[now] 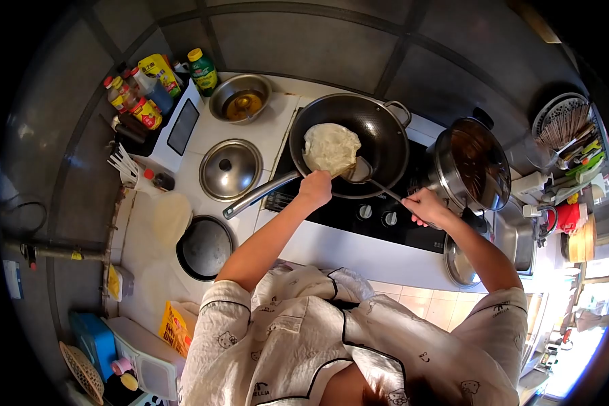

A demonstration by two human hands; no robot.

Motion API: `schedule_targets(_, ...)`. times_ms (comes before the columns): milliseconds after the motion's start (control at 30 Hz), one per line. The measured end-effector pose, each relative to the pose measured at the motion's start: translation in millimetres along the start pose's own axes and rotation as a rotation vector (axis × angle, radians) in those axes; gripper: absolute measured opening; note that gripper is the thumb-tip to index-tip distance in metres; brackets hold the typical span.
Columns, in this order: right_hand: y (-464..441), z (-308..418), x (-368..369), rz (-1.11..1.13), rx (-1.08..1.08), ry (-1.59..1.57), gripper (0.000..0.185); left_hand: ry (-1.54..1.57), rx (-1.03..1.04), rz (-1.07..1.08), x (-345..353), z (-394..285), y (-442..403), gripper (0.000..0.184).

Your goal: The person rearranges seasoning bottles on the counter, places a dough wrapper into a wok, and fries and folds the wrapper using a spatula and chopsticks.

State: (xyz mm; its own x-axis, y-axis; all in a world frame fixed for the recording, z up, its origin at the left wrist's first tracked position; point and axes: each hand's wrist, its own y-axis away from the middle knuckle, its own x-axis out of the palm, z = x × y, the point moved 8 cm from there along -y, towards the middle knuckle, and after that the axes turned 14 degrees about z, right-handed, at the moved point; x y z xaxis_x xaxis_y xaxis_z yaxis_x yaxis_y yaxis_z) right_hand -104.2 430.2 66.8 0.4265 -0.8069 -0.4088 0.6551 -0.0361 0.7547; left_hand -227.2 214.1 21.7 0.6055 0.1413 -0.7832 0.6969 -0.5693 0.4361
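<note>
A pale, round flatbread (331,147) lies against the left inner side of a dark wok (384,139) on the stove. My left hand (316,188) is at the wok's near rim, its fingers closed on the lower edge of the flatbread; the fingertips are partly hidden. My right hand (426,206) is wrapped round the long handle of a spatula (360,170). The spatula's head rests inside the wok, by the flatbread's lower right edge. The wok's metal handle (260,195) points down to the left, past my left wrist.
A large steel pot (446,162) stands right of the wok, with a sink (522,237) beyond it. To the left are a metal lid (231,170), a bowl of brown liquid (242,99), a black pan (206,247), and several sauce bottles (142,108). A pale round sheet (172,220) lies beside the pan.
</note>
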Motion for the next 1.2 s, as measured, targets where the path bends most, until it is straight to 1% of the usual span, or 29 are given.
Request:
schedule_targets(133, -1.0, -3.7, -4.1, 0.039, 0.050, -0.024, 0.027, -0.030, 0.000, 0.011, 5.2, -6.5, -4.2, 0.019)
schedule_targets(267, -3.2, 1.9, -3.8, 0.115, 0.043, 0.027, 0.026, 0.000, 0.005, -0.094, -20.1, 0.6, 10.7, 0.019)
schedule_targets(367, 5.0, 10.4, -7.7, 0.157, 0.048, 0.057, 0.028, -0.002, -0.031, -0.118, -39.4, 14.5, 22.6, 0.017)
schedule_targets(500, -8.6, 19.1, 3.3, 0.151, 0.024, 0.040, 0.030, -0.007, -0.012, -0.139, -50.0, 18.9, 25.7, 0.016)
schedule_targets(600, -16.3, 27.1, 16.7, 0.130, -0.001, 0.027, 0.030, -0.033, -0.034, -0.151, -53.6, 21.6, 25.3, 0.017)
schedule_targets(733, -8.7, 14.0, 21.5, 0.164, 0.024, -0.199, 0.028, -0.025, -0.077, -0.125, -51.6, 41.5, 27.2, 0.018)
schedule_targets(867, -2.9, 18.1, 9.1, 0.143, 0.067, -0.007, 0.027, -0.098, -0.096, -0.153, -59.4, 47.9, 35.0, 0.017)
schedule_targets(900, -2.0, 22.2, 9.2, 0.191, 0.045, -0.031, 0.026, -0.111, -0.087, -0.158, -62.1, 48.1, 34.5, 0.017)
schedule_targets(1033, -5.9, 38.3, 13.5, 0.218, 0.034, 0.042, 0.029, -0.152, -0.095, -0.146, -68.5, 47.5, 29.9, 0.017)
schedule_targets(1133, -10.1, 48.8, 20.7, 0.294, 0.061, -0.037, 0.030, -0.162, -0.075, -0.141, -68.4, 46.4, 28.4, 0.018)
schedule_targets(1200, -5.7, 59.3, 19.8, 0.427, 0.099, -0.074, 0.030, -0.157, -0.076, -0.166, -72.3, 46.3, 31.4, 0.018)
